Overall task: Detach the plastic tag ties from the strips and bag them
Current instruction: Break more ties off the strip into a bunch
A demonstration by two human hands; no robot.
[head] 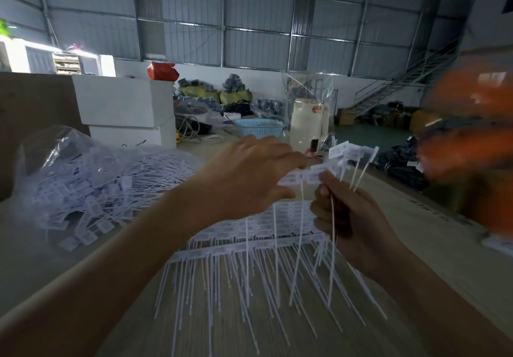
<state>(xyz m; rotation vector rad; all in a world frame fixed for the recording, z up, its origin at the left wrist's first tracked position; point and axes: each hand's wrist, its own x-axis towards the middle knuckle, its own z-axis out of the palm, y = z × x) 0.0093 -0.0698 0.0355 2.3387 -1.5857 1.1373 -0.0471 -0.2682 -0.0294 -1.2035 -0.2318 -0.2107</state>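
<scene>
Right hand (344,218) gripping loose tag ties (331,245) by thin, springy stems; left hand (244,179) pinching strip (302,174) at stiffer flags.

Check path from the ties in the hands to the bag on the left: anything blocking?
Nothing visible blocks it. The right hand grips a bunch of ties and the left hand pinches their tag ends. The bag lies open at left, with only bare table between. The strips lie below the hands, not across the route.

Dim warehouse: corrugated metal walls (249,23), metal staircase (388,90) right
</scene>
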